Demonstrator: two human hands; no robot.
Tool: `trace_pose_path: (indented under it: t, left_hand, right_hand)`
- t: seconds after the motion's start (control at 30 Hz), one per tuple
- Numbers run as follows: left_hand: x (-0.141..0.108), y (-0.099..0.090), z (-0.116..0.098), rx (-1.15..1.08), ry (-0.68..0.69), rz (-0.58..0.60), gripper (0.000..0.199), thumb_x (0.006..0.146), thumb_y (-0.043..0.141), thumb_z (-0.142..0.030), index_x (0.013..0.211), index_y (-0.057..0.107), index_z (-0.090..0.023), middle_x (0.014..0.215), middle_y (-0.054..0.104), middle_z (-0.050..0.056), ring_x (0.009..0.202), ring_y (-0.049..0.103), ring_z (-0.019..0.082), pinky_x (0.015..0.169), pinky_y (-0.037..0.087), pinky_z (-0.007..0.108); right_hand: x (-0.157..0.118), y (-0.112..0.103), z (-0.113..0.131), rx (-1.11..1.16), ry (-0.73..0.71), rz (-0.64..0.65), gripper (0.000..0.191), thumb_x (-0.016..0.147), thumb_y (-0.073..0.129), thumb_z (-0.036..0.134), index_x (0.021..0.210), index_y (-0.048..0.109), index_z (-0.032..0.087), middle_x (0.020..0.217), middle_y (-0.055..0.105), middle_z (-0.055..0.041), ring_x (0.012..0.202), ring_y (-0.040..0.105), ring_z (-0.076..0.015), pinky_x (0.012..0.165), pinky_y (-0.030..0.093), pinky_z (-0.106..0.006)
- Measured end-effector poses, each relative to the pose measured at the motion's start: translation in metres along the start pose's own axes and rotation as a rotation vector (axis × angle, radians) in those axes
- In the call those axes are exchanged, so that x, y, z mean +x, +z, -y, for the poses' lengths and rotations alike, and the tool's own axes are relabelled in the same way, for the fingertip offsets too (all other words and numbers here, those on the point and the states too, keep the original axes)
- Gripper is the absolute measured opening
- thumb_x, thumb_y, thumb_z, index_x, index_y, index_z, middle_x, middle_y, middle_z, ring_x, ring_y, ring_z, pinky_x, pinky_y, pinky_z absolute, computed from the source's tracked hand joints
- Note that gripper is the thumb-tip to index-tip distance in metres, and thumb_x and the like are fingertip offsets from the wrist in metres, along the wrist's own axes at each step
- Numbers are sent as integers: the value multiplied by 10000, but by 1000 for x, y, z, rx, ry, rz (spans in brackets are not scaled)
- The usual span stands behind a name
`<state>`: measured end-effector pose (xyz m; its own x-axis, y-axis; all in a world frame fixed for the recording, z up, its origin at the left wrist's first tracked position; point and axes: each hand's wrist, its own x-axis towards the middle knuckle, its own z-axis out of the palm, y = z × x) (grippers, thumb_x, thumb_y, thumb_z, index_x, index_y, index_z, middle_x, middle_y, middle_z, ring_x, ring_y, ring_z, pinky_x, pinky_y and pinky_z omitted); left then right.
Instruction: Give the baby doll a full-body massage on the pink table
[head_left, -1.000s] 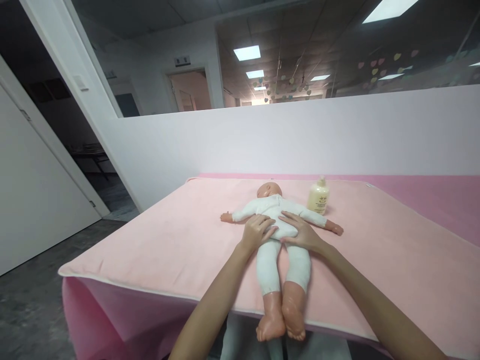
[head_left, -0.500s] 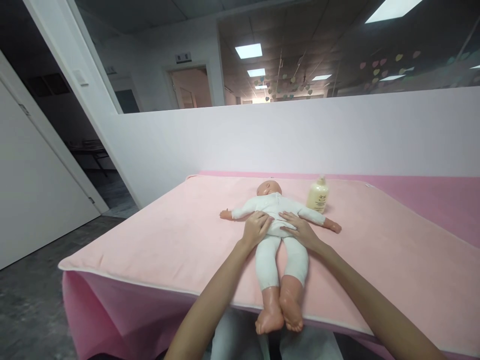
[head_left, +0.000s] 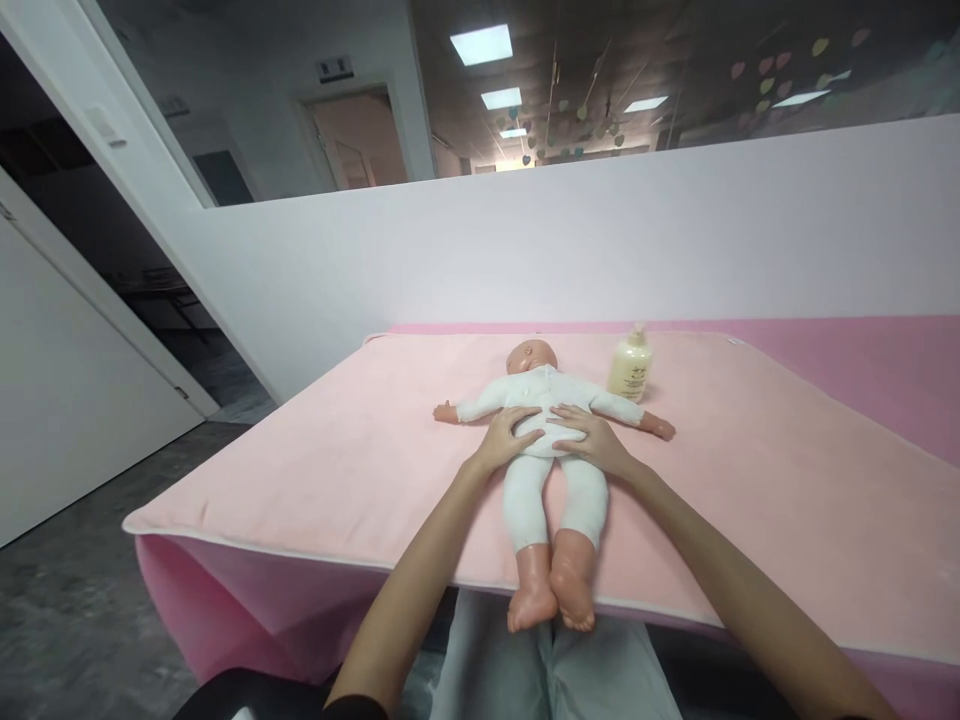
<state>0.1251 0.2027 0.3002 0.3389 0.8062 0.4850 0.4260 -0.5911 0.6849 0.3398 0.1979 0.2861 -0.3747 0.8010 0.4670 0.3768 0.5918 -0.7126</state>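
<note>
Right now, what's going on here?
A person's left hand and right hand rest on the belly of a baby doll dressed in white. The doll lies face up on a pink cloth, its feet at the near edge. A pale yellow bottle stands near one arm.

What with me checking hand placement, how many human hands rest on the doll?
2: on the doll, around its middle, the left hand lies at picture left, the right hand at picture right; neither is hidden.
</note>
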Motion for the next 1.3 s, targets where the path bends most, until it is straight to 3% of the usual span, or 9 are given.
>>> trace_pose_path:
  t: [0.13,0.23,0.5,0.73,0.9,1.0,1.13,1.23,1.3]
  left_hand:
    - [5,4,7,-76,-94,-60,196,778,672,-190,959,741,-162,1015,746,75,955,685,209,911,528,367]
    - [6,6,7,-124,-119,-95,157,763,681,-187,899,758,-166,951,759,69,882,698,202,839,549,347]
    - [0,3,6,-107,-50,-83,180,806,673,-273,949,767,-217,980,757,47,910,686,197,853,539,348]
    - [0,4,3,-28,-8,-71,172,828,658,-267,946,767,-206,947,756,50,880,677,192,867,521,356]
    - [0,6,1,80,17,-58,168,841,629,-286,830,770,-197,870,741,47,845,658,185,862,503,356]
    - [5,7,1,125,32,-60,217,845,616,-329,761,761,-192,839,717,44,824,639,181,833,498,342]
    - [20,9,2,78,-43,-111,403,907,506,-388,656,726,-163,763,704,53,775,646,179,808,507,332]
    - [32,9,3,75,-128,-157,236,852,596,-330,893,753,-158,944,743,68,915,672,210,886,512,357]
    - [36,7,3,99,-158,-98,339,772,691,-273,1087,713,-150,1116,718,93,1023,662,237,934,508,373]
  right_hand:
    - [8,5,3,265,197,-237,615,856,437,707,966,747,188,1133,676,-103,1155,604,-248,1118,387,-487]
    - [14,9,1,313,297,-409,555,775,574,673,904,734,158,1036,701,-120,1021,657,-253,1017,479,-461]
    - [15,10,-7,262,271,-369,336,698,645,407,904,717,151,1013,705,-99,976,665,-227,973,513,-427]
    - [20,1,-17,65,241,-308,450,672,714,314,1088,693,143,1212,635,-131,1093,630,-258,997,497,-442]
    - [42,-7,-20,-146,283,-150,203,617,753,226,810,757,165,921,719,-80,858,680,-247,828,549,-385]
    - [45,-2,-21,-184,239,-243,58,632,740,232,676,749,195,771,713,-50,729,670,-216,716,542,-332]
    - [40,7,-24,-187,181,-347,61,665,718,248,681,755,203,759,709,-53,716,662,-205,697,529,-324]
    - [38,8,-25,-179,203,-350,62,671,711,231,698,756,199,773,709,-57,739,662,-208,721,527,-332]
    - [38,7,-23,-164,208,-348,68,679,706,231,713,756,201,789,709,-56,753,660,-206,742,527,-335]
